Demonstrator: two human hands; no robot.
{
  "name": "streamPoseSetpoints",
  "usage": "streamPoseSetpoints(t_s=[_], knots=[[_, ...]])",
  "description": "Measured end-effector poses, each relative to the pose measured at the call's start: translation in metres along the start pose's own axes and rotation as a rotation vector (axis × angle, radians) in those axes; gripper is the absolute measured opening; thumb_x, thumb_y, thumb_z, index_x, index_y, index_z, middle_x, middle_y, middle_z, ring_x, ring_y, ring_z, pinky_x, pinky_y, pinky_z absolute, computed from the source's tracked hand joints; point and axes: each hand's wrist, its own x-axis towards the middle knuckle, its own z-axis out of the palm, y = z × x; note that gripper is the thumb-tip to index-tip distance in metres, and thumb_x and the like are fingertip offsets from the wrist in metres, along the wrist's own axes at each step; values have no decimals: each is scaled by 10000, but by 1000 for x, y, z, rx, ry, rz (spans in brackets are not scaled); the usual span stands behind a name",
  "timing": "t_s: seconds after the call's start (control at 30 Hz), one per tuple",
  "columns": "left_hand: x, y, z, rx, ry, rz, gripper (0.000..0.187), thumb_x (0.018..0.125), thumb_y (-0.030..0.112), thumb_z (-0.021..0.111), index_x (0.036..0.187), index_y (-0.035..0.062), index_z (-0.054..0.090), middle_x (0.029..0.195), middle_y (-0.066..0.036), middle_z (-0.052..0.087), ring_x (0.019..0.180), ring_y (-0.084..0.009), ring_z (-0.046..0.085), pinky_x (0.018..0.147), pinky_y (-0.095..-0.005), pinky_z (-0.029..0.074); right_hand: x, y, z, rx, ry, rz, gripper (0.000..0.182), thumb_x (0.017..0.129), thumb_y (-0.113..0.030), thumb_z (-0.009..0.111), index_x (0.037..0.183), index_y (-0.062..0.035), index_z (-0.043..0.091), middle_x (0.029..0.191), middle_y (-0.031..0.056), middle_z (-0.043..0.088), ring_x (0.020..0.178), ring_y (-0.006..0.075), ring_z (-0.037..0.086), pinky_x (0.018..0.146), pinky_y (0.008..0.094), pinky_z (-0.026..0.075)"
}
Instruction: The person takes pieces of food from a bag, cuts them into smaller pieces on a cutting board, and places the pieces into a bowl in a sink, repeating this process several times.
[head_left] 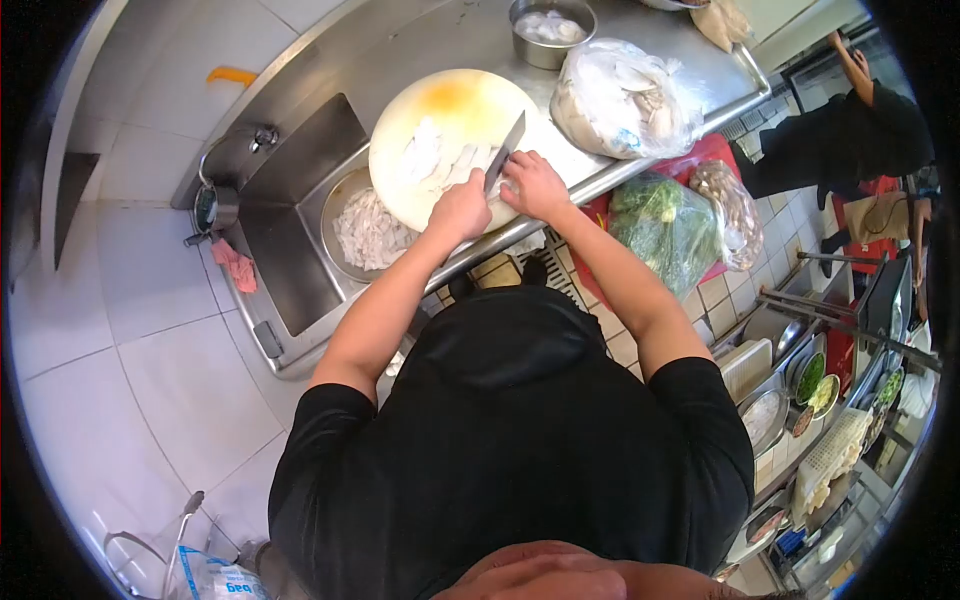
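Observation:
My left hand (462, 208) is closed around the handle of a kitchen knife (508, 150), whose broad blade points away from me over a round white cutting board (400, 110). Close beside the blade, my right hand (535, 187) has its fingers bent down onto the board's right side. A pale piece shows partly under those fingers; most of it is hidden. Left of the blade lie cut white strips (468, 162), perhaps squid or fish, and another white pile (422, 150). Below the board's left edge, a metal bowl (330, 222) holds many similar strips.
The board overlaps a steel sink (300, 270) on the left. A metal pot (540, 55) and a plastic bag of pale pieces (625, 100) stand on the counter. Bagged greens (660, 225) sit lower right. Another person (840, 140) stands at the right, near shelves of food containers.

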Motion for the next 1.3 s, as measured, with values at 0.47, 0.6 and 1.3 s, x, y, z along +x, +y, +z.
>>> streamPoseSetpoints(t_s=[0.47,0.6,1.3], knots=[[-69,-15,-20,63,-11,9,259,936,129,539,1167,14,516,906,-325,677,914,-503,668,814,-589,509,-25,-10,2,-24,158,17,171,825,-234,669,924,-102,712,1026,47,642,1035,262,587,875,429,478],[-26,-4,-4,101,-8,71,280,910,103,524,1176,12,519,881,-318,681,889,-500,676,791,-586,515,-22,-9,14,-75,121,96,157,822,-237,663,897,-107,709,1015,44,641,1004,262,592,853,429,477],[-24,-41,52,-256,87,-4,315,995,258,535,1217,36,497,977,-340,671,963,-528,640,858,-597,486,34,265,-105,-335,93,649,751,819,-186,644,1516,-62,393,1457,185,541,1353,386,495,1139,469,366]])
